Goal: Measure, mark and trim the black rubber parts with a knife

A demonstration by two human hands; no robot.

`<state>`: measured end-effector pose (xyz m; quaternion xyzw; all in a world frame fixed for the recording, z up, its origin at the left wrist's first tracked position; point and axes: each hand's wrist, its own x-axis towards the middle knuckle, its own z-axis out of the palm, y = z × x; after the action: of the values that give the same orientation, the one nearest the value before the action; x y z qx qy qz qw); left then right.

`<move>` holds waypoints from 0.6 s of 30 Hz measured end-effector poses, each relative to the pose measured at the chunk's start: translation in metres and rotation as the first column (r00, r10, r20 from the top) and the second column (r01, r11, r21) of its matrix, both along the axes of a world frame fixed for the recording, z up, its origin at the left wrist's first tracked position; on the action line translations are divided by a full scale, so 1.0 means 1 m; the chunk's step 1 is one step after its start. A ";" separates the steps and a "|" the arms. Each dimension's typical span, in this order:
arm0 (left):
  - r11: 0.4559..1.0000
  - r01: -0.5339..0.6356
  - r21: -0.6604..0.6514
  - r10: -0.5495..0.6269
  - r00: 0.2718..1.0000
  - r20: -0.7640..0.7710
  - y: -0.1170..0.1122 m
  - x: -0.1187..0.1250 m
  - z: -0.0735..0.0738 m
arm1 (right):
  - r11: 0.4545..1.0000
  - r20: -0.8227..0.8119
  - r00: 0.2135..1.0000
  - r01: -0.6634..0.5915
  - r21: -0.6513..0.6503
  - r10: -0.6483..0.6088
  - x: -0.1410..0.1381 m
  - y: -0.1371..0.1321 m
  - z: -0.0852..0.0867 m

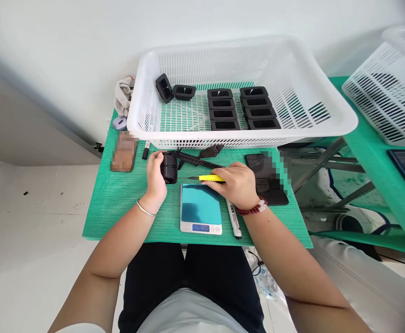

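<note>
My left hand is closed around a black rectangular plastic part, held upright on the green mat just left of a small digital scale. My right hand grips a yellow-handled tool with a thin metal tip that points left toward the black part. A black caliper lies on the mat just behind both hands. The scale's platform has nothing on it.
A large white basket at the back holds several more black parts. A marker lies right of the scale. A phone is at the left, another dark device at the right. A second basket stands far right.
</note>
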<state>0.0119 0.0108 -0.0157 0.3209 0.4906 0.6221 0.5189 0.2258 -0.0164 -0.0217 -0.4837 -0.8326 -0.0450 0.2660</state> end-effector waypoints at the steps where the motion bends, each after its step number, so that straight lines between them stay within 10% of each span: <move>1: 1.000 -0.002 0.001 0.002 1.000 -0.002 0.000 0.000 0.000 | 1.000 -0.004 1.000 -0.001 0.004 0.001 0.000 0.000 0.000; 18: 0.998 -0.003 0.064 0.003 1.000 0.004 -0.001 -0.001 0.003 | 0.994 -0.009 0.999 -0.034 0.103 0.035 -0.001 -0.001 0.000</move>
<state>0.0104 0.0097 -0.0132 0.3356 0.4700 0.6388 0.5084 0.2250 -0.0170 -0.0214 -0.4552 -0.8360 -0.0808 0.2956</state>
